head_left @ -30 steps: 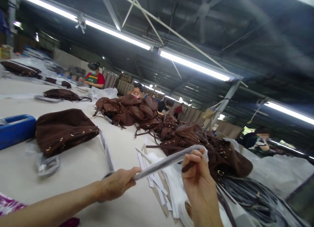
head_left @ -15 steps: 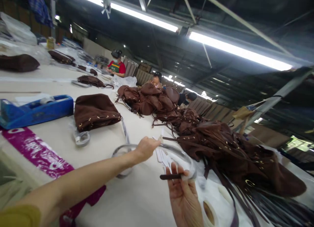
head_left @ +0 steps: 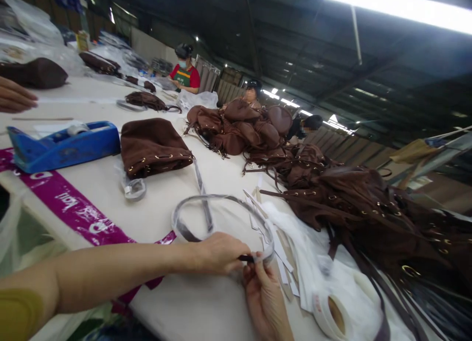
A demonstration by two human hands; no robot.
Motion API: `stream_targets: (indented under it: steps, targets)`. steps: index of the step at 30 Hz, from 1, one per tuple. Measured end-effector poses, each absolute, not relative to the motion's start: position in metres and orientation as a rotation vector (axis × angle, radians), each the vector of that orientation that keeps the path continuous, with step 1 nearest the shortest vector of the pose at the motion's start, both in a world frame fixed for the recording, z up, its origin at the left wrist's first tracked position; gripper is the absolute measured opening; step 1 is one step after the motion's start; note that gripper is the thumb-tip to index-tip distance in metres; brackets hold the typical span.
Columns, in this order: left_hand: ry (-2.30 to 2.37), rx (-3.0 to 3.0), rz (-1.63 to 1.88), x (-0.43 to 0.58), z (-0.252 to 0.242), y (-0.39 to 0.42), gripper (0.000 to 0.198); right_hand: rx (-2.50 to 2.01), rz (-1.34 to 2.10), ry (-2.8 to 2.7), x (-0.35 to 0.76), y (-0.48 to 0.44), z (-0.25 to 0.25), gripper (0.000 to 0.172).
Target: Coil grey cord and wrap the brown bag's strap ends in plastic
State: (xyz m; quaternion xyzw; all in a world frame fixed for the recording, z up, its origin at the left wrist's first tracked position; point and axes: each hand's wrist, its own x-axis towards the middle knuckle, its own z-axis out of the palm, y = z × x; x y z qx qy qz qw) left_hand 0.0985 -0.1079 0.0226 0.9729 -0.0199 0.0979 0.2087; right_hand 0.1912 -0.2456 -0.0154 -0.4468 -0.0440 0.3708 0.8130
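My left hand (head_left: 219,252) and right hand (head_left: 266,293) meet over the pale table (head_left: 236,176), near its edge. In between is the strap (head_left: 271,240), wrapped in clear film and looping above my left hand, with its dark tip bare. My right thumb and fingers pinch the wrapped part just beside that tip; my left fingers are bent and reach the tip, but I cannot tell whether they grip it.

The boldest writing is on the purple strip (head_left: 79,203) at my left: big white letters, slanted and patchy. One piece looks like "Kali"; I can't make out the rest. Inside the white roll (head_left: 320,311) at my right are small reddish marks, too small to read. Across the table, a co-worker's green apron (head_left: 182,78) carries pale lettering, also too tiny.

White paper strips (head_left: 282,260) lie by my right hand, beneath the brown bag pile (head_left: 254,127). A single brown bag (head_left: 155,146) sits beside the blue tape dispenser (head_left: 70,149).
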Motion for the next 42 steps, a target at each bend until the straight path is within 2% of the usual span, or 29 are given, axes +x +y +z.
stream_targets:
  steps: [6,8,10,12,14,17,20,24,30,35,36,42]
  targets:
    - [-0.246,2.925,0.398,0.102,-0.004,-0.103,0.009,-1.163,0.949,-0.119,0.189,-0.256,-0.017,0.038]
    - [-0.284,2.976,0.425,0.102,-0.007,-0.105,0.002,-1.351,0.979,-0.202,0.191,-0.261,-0.013,0.041]
    - [-0.323,3.021,0.434,0.101,-0.007,-0.107,0.005,-1.661,0.905,-0.373,0.195,-0.266,-0.009,0.039]
    - [-0.377,3.059,0.432,0.101,-0.007,-0.108,0.008,-2.065,0.666,-0.669,0.199,-0.271,-0.005,0.040]
    - [-0.425,3.092,0.425,0.101,-0.007,-0.109,0.008,-2.458,0.276,-0.983,0.202,-0.277,-0.002,0.042]
    - [-0.464,3.126,0.417,0.101,-0.009,-0.111,0.005,-2.741,-0.325,-1.301,0.207,-0.284,0.000,0.027]
    - [-0.502,3.125,0.476,0.102,-0.011,-0.113,0.006,-2.492,-0.593,-1.696,0.213,-0.286,-0.001,0.014]
    - [-0.522,3.117,0.469,0.102,-0.009,-0.112,0.011,-2.248,-0.385,-2.010,0.220,-0.286,-0.006,0.021]
    - [-0.201,2.973,0.274,0.095,0.000,-0.101,0.008,-2.196,-0.215,-1.856,0.216,-0.291,-0.016,0.020]
    - [0.107,2.852,0.341,0.106,-0.004,-0.104,0.003,-2.034,-0.272,-1.766,0.207,-0.291,-0.028,0.023]
    - [0.144,2.806,0.362,0.109,-0.004,-0.107,0.008,-2.002,-0.255,-1.753,0.207,-0.290,-0.030,0.024]
    - [-0.069,2.608,0.357,0.116,-0.009,-0.119,0.012,-1.917,-0.077,-1.716,0.213,-0.286,-0.024,0.021]
